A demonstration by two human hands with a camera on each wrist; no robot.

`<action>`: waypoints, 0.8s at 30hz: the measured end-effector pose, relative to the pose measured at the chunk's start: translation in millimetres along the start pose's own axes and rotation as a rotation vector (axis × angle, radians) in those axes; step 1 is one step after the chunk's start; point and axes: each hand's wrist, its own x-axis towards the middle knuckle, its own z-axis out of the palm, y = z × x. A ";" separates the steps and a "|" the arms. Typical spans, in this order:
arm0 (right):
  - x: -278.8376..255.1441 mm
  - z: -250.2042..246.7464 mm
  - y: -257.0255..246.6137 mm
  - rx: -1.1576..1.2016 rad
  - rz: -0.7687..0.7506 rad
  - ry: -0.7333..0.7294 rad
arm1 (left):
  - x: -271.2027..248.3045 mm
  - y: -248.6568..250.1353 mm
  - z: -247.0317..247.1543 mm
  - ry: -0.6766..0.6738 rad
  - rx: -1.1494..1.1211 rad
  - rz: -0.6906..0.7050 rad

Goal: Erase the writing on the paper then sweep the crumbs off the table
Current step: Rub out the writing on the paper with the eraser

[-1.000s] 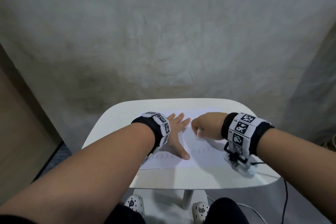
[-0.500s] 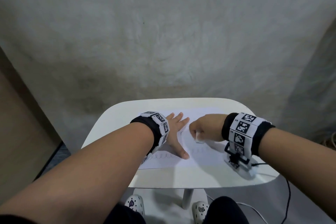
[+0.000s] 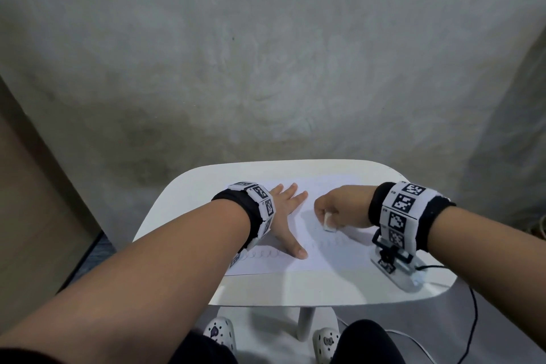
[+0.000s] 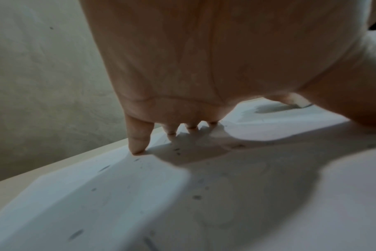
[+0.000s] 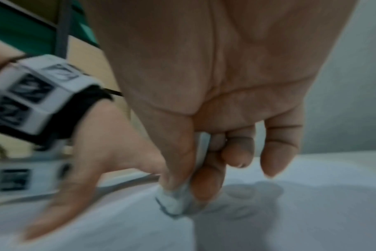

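Note:
A white sheet of paper lies on the small white table. Faint looped pencil writing runs across its near part. My left hand lies flat on the paper with fingers spread, pressing it down; in the left wrist view its fingertips touch the sheet. My right hand pinches a small white eraser between thumb and fingers and holds its tip on the paper. The right wrist view shows the eraser grey at its tip. Dark eraser crumbs dot the sheet.
The table stands against a grey wall. A wood panel is at the left. A black cable hangs off the table's right edge. My knees and shoes are beneath the front edge.
My right hand with the eraser has shifted slightly back and forth over the writing. The left hand has stayed flat on the paper.

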 end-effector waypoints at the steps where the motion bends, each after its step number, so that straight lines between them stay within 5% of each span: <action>1: 0.4 -3.2 4.4 -0.001 0.023 0.015 | -0.8 0.4 -0.7 0.004 -0.003 -0.001; 14: 0.6 6.1 2.5 -0.055 -0.013 0.031 | -3.8 0.6 -2.9 -0.002 -0.003 0.005; 24: 1.4 0.7 20.2 -0.008 0.128 0.069 | -3.9 2.1 -5.7 -0.023 -0.020 0.004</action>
